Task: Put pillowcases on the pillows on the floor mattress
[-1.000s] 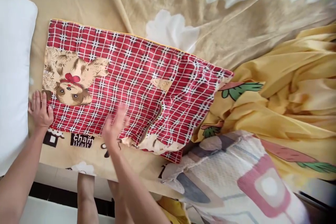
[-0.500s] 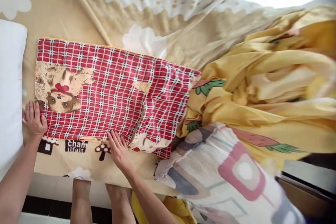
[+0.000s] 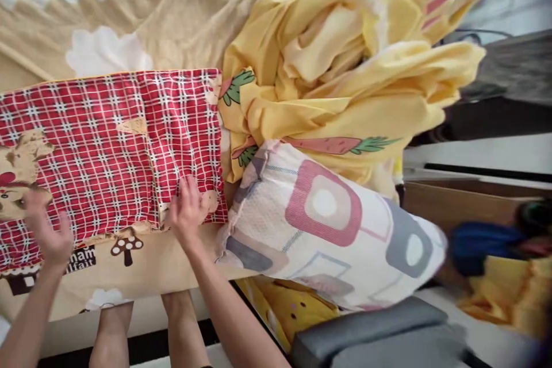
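A red plaid pillowcase [image 3: 107,149] with a dog print lies flat on the beige bed sheet [image 3: 172,29]. My right hand [image 3: 186,211] rests flat on its near right corner, fingers spread. My left hand [image 3: 47,233] hovers over the near left part of the pillowcase, fingers loosely apart and blurred. Neither hand holds anything.
A crumpled yellow sheet with carrot prints [image 3: 340,63] is heaped to the right of the pillowcase. A pillow with pink and grey squares [image 3: 336,224] lies at the bed's near edge. My legs [image 3: 142,333] stand below. A grey seat [image 3: 379,339] and a brown box [image 3: 457,201] are to the right.
The view has swung right, so the pillowcase now sits at the left. My right hand slid right along the near edge to the corner. My left hand lifted off the left end.
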`<action>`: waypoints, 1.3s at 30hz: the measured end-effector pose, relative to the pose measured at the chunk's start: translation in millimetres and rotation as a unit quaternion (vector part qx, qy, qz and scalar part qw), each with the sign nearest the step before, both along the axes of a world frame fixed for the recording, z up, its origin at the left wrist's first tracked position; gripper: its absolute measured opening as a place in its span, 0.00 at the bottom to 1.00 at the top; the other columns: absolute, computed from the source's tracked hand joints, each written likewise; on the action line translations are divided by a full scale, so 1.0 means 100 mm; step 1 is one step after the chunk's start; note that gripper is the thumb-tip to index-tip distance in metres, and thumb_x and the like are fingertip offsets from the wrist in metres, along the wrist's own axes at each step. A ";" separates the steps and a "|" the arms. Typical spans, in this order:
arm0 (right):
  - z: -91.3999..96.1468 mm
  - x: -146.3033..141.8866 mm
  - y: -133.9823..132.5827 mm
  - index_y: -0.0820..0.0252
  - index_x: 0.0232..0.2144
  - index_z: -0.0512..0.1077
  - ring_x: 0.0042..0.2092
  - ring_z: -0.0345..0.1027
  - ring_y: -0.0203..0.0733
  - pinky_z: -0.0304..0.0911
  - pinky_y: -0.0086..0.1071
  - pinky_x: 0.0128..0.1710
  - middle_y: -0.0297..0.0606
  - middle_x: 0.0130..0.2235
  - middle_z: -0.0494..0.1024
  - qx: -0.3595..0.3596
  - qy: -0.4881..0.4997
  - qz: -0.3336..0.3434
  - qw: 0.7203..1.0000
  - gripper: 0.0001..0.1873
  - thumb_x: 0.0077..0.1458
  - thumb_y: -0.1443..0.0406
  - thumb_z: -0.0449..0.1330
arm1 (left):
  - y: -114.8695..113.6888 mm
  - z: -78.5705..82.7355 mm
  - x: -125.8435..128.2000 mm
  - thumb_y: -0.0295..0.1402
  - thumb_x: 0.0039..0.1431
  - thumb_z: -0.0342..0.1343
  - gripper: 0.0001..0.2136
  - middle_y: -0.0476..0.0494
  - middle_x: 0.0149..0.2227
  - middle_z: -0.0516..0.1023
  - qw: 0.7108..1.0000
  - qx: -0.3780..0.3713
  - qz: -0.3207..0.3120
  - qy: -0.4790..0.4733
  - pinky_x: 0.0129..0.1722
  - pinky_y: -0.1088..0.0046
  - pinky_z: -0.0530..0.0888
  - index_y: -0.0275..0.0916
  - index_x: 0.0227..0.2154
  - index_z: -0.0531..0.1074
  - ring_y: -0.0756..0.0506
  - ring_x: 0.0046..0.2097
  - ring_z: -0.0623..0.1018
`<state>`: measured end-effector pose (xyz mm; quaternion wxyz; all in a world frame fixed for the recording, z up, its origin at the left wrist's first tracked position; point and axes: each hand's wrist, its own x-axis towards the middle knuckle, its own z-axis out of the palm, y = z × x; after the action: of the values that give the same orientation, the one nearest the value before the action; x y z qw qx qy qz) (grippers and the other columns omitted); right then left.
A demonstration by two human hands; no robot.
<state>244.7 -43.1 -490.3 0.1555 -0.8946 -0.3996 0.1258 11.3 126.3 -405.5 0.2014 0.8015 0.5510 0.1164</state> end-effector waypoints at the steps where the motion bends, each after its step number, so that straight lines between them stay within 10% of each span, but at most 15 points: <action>1: 0.01 -0.07 0.08 0.57 0.68 0.50 0.69 0.48 0.46 0.47 0.47 0.65 0.47 0.68 0.58 -0.008 0.017 0.032 0.999 0.29 0.67 0.63 0.44 | -0.14 0.01 0.49 0.33 0.65 0.44 0.32 0.52 0.73 0.41 0.997 0.011 -0.068 -0.032 0.70 0.48 0.51 0.52 0.69 0.40 0.38 0.71 0.48; 4: -0.03 -0.14 0.06 0.58 0.68 0.53 0.68 0.50 0.44 0.47 0.44 0.65 0.44 0.65 0.64 -0.021 0.041 0.090 0.995 0.29 0.66 0.64 0.42 | -0.43 -0.13 1.84 0.32 0.66 0.42 0.33 0.48 0.71 0.48 0.943 -0.025 -0.328 -0.043 0.70 0.53 0.51 0.50 0.70 0.35 0.44 0.70 0.53; 6: -0.08 -0.09 -0.18 0.58 0.68 0.52 0.67 0.51 0.46 0.47 0.46 0.64 0.46 0.63 0.67 -0.026 0.032 0.065 0.997 0.29 0.66 0.64 0.43 | -0.36 -0.32 2.41 0.35 0.67 0.42 0.32 0.47 0.71 0.48 0.924 -0.048 -0.380 -0.022 0.70 0.51 0.50 0.48 0.70 0.37 0.45 0.71 0.51; 13: 0.11 -0.06 -0.90 0.56 0.71 0.37 0.69 0.49 0.52 0.59 0.50 0.59 0.50 0.69 0.54 -0.012 0.054 -0.105 0.993 0.34 0.68 0.62 0.44 | 0.50 -0.72 2.41 0.41 0.68 0.41 0.27 0.40 0.70 0.49 0.948 -0.025 -0.313 0.055 0.69 0.49 0.47 0.42 0.68 0.49 0.42 0.71 0.52; 18: 0.27 0.35 0.09 0.57 0.71 0.34 0.71 0.43 0.52 0.49 0.53 0.65 0.49 0.71 0.48 0.034 0.017 -0.086 0.996 0.35 0.68 0.62 0.45 | 0.81 -0.61 2.55 0.42 0.67 0.44 0.28 0.41 0.70 0.49 0.957 0.009 -0.287 0.042 0.69 0.49 0.38 0.44 0.68 0.52 0.41 0.71 0.51; 24: -0.01 1.52 1.62 0.62 0.70 0.44 0.72 0.34 0.43 0.38 0.48 0.69 0.42 0.71 0.49 0.032 0.018 0.026 0.999 0.31 0.70 0.54 0.36 | 1.10 -0.79 2.78 0.42 0.66 0.44 0.30 0.42 0.72 0.45 0.980 0.020 -0.187 0.068 0.69 0.50 0.33 0.42 0.68 0.50 0.41 0.72 0.43; 29: -0.04 1.93 2.08 0.62 0.68 0.52 0.72 0.37 0.43 0.31 0.48 0.70 0.40 0.70 0.51 0.089 0.019 0.038 0.995 0.29 0.70 0.57 0.37 | 1.08 -0.85 2.74 0.43 0.65 0.42 0.30 0.41 0.72 0.47 0.977 0.037 -0.185 0.103 0.69 0.49 0.36 0.40 0.68 0.51 0.40 0.72 0.43; 33: 0.05 1.50 1.42 0.58 0.70 0.46 0.71 0.39 0.42 0.40 0.45 0.69 0.42 0.70 0.52 0.031 0.017 0.000 0.999 0.29 0.70 0.60 0.40 | 1.10 -0.86 2.73 0.42 0.64 0.42 0.31 0.39 0.71 0.48 0.973 0.051 -0.193 0.115 0.68 0.46 0.37 0.39 0.68 0.51 0.38 0.72 0.45; 39: 0.13 0.16 -0.50 0.52 0.71 0.35 0.65 0.57 0.55 0.58 0.53 0.59 0.48 0.67 0.59 -0.093 0.051 -0.071 0.992 0.35 0.67 0.62 0.45 | 1.12 -0.82 2.77 0.42 0.65 0.41 0.30 0.37 0.71 0.48 0.973 0.037 -0.187 0.129 0.67 0.44 0.37 0.39 0.68 0.51 0.38 0.72 0.44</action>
<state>260.5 -93.0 -477.5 0.1006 -0.9239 -0.3129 0.1960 287.9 238.4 -487.9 0.1168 0.9056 0.4077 -0.0074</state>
